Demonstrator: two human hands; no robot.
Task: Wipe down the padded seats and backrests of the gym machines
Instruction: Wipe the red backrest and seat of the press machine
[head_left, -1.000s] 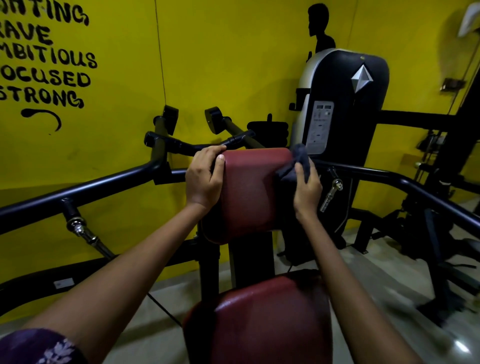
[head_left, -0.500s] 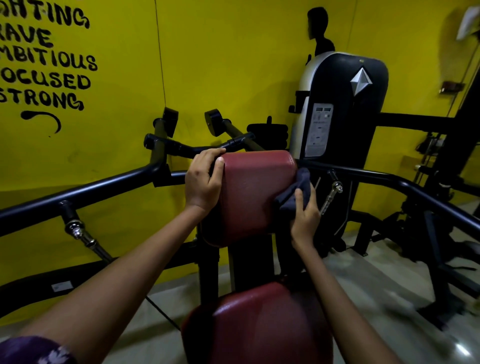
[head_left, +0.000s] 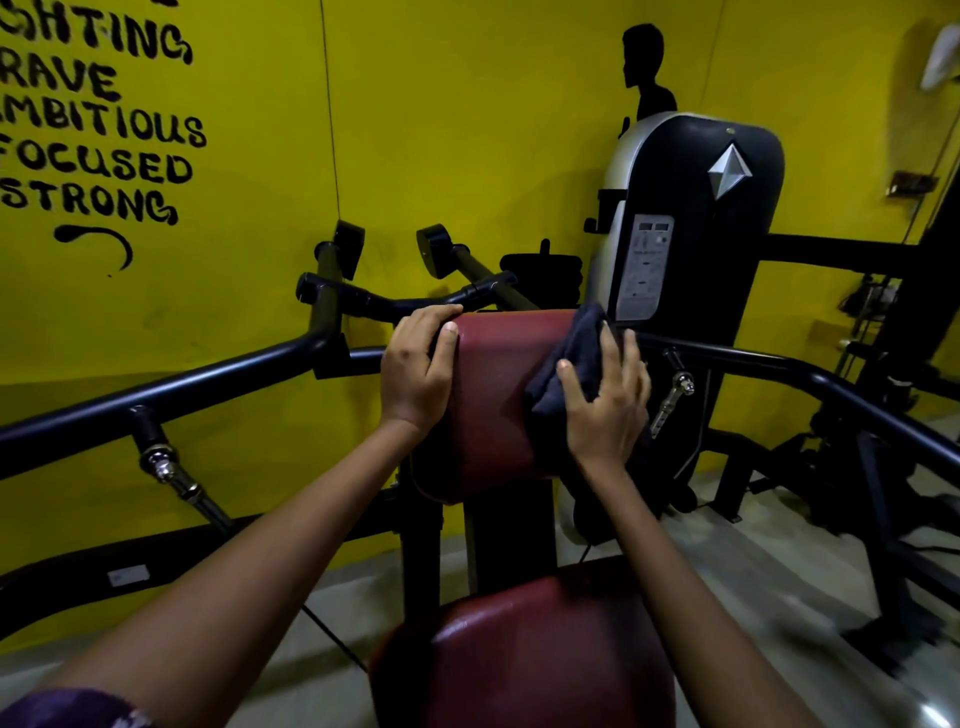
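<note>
Moved: right hand (head_left: 605, 400) has risen with the dark cloth (head_left: 574, 358) to the backrest (head_left: 498, 400) top right corner.
Right hand: fingers spread, pressing cloth flat.
Left hand (head_left: 418, 371): still grips backrest's upper left edge.
Seat (head_left: 524, 649): below, untouched.

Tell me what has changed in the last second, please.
The right hand slid the dark cloth down the backrest pad's right edge, then back up, now flatter on its front. The left hand kept gripping the pad's left edge; the seat pad stayed untouched.
</note>
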